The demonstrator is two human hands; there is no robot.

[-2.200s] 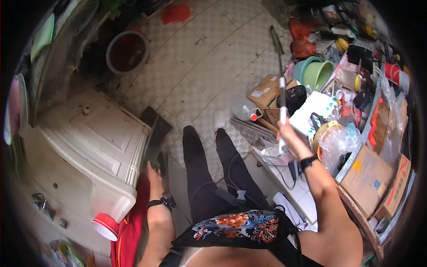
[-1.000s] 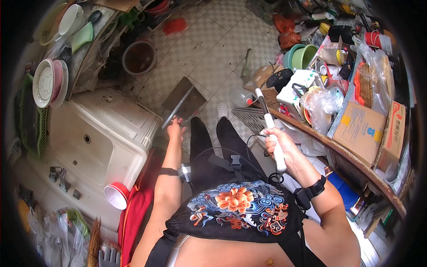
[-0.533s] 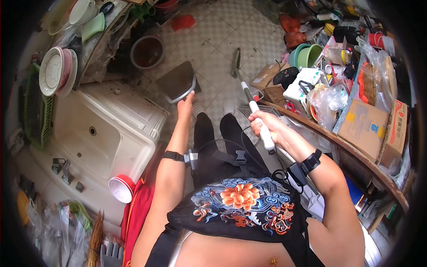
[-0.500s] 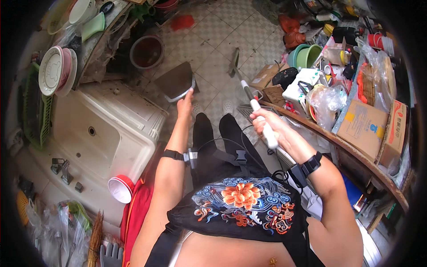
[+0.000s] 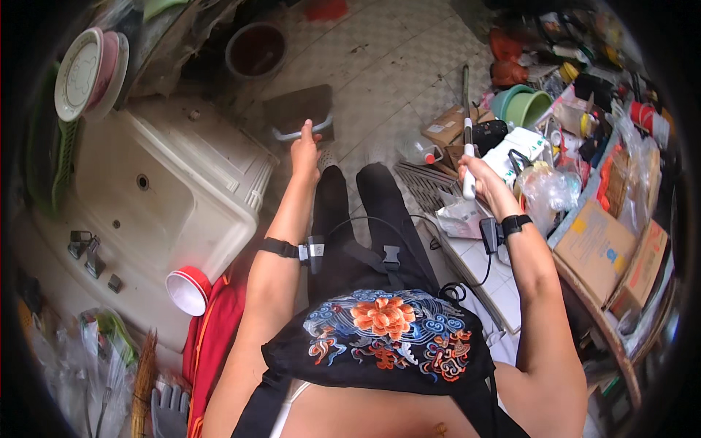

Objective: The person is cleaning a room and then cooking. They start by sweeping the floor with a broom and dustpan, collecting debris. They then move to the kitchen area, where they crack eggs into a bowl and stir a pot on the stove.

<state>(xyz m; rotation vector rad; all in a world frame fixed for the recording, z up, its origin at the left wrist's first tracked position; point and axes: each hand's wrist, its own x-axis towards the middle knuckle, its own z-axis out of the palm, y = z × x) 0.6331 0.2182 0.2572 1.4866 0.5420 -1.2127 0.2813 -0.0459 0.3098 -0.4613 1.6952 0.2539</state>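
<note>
My left hand [image 5: 305, 152] is closed at the near edge of a grey-brown dustpan [image 5: 299, 108] with a pale rim, its thumb pointing forward; the handle itself is mostly hidden by the fingers. The dustpan is low over the tiled floor, in front of my feet. Out to the right, my right hand [image 5: 483, 179] grips the white end of a long-handled broom [image 5: 468, 131]. Its grey and white stick points away from me, and its head is hard to make out from this angle.
A white sink [image 5: 157, 212] is at the left, with a red-and-white cup [image 5: 191, 290] near its edge. Behind the dustpan stands a dark round basin [image 5: 255, 50]. Cluttered shelving with cardboard boxes [image 5: 595, 241] and green basins [image 5: 527, 109] lines the right side.
My right hand has moved right and forward, and the broom has swung from slanting over the floor to pointing straight ahead beside the boxes. The dustpan has shifted slightly right in view.
</note>
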